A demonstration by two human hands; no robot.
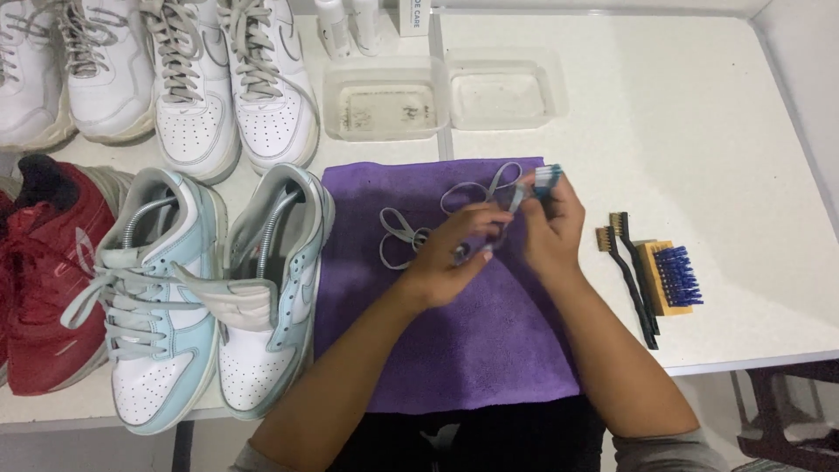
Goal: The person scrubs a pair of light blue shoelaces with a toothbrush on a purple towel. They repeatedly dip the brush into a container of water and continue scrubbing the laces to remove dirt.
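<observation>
A white table (664,122) carries everything. On its left sit pairs of sneakers: white ones (227,96) at the back, a red pair (44,262) at the edge, and a pale blue pair (218,297) (one unlaced) just beside a purple cloth (489,341). Two shallow plastic trays (441,96) stand behind the cloth. Over it, the left hand (450,258) pinches a grey shoelace (411,232) whose loops trail on the cloth, while the right hand (551,223) grips a small blue-bristled brush (540,183) against the lace. Three more brushes (651,280) lie to the right.
</observation>
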